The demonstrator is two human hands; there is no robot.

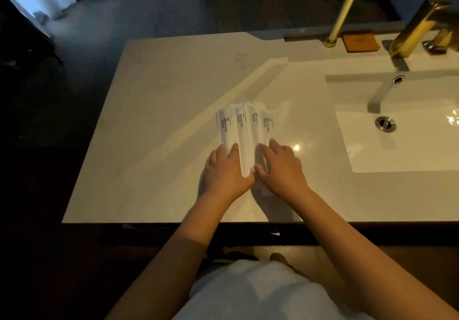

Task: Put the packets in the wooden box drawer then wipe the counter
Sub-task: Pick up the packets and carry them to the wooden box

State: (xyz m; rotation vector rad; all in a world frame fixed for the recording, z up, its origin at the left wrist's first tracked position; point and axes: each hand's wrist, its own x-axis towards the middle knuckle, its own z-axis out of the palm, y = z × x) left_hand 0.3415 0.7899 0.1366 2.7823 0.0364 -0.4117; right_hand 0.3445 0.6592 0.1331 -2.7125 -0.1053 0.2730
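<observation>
Pressing down on a fan of white packets [244,131], two bare hands meet on a pale counter [159,126], seen from above by a head-worn camera. The packets are long and narrow, four or so lying side by side and partly overlapping, each printed with the words "BRUSHING TEETH" in dark letters. Their long axis runs away from the person toward the back of the counter, leaning slightly left at the far end, and the printed ends point away from the body. They lie flat on the counter, to the left of the sink [397,126] and well apart from its rim. The left hand [224,170] rests on the near left part of the packets with fingers together and laid flat, the thumb touching the near end of a middle packet. The right hand [280,168] covers the near right part, fingers slightly spread and curled down onto the wrappers, its thumb almost touching the left thumb. Neither hand has lifted a packet; both lie on top of them. Behind the sink stands a gold tap [417,27], and left of the tap sits a small orange-brown tray [360,43].
</observation>
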